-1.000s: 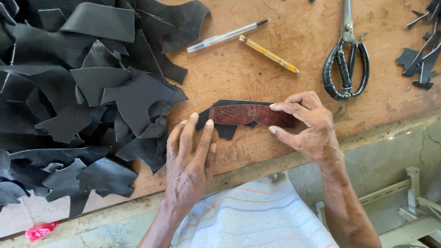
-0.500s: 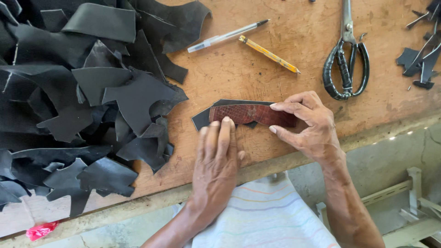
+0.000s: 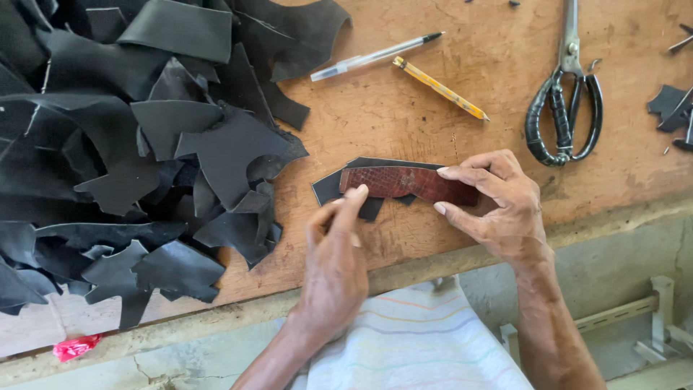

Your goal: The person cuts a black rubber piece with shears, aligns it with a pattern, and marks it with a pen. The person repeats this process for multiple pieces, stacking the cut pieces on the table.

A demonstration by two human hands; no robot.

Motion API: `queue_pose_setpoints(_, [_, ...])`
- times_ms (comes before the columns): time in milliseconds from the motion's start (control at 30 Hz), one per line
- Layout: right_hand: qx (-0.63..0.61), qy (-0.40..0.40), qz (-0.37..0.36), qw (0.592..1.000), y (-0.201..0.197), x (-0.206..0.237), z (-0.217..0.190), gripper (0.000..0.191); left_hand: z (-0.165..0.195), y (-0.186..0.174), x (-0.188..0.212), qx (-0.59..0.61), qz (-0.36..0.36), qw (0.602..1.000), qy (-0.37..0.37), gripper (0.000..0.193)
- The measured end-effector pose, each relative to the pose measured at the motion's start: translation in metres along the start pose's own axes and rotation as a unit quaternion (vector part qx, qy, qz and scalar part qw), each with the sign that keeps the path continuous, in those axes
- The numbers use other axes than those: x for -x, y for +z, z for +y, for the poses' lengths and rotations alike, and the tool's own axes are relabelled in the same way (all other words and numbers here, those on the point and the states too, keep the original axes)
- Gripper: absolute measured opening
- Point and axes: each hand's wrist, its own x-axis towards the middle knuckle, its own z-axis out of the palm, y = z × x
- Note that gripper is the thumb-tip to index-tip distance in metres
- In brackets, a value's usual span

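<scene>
Two hands meet at a brown strip (image 3: 408,182) lying on a black piece (image 3: 333,186) on the wooden table (image 3: 404,108). The right hand (image 3: 498,206) pinches the strip's end. The left hand (image 3: 336,260) was flat beside the pile (image 3: 137,159) before; now its fingertip presses the strip, so both hands steady it. Scissors (image 3: 567,101) and pens (image 3: 375,55) have not moved.

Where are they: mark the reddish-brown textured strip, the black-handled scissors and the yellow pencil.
reddish-brown textured strip (image 3: 404,182), head view, middle of its top face.
black-handled scissors (image 3: 564,108), head view, between the handle loops.
yellow pencil (image 3: 440,89), head view, mid-shaft.
</scene>
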Motion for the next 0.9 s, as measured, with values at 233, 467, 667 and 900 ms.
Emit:
queue_pose_setpoints(233, [-0.010,0.003,-0.001,1.000,0.000,0.000,0.000,0.049,-0.005,-0.021,-0.006,0.041,-0.029,0.998,-0.027,0.072])
queue_pose_setpoints(467, [-0.001,-0.010,0.001,1.000,-0.002,-0.002,-0.001,0.050,-0.006,-0.018,-0.004,0.005,-0.013,0.999,0.031,0.070])
queue_pose_setpoints(667, [-0.006,-0.014,0.006,1.000,-0.002,-0.003,-0.002,0.050,-0.005,-0.010,0.002,-0.064,-0.033,0.997,0.009,0.075])
queue_pose_setpoints(900, [-0.004,-0.008,0.008,1.000,-0.002,-0.003,-0.001,0.048,-0.005,-0.001,0.008,-0.133,-0.033,0.990,0.039,0.075])
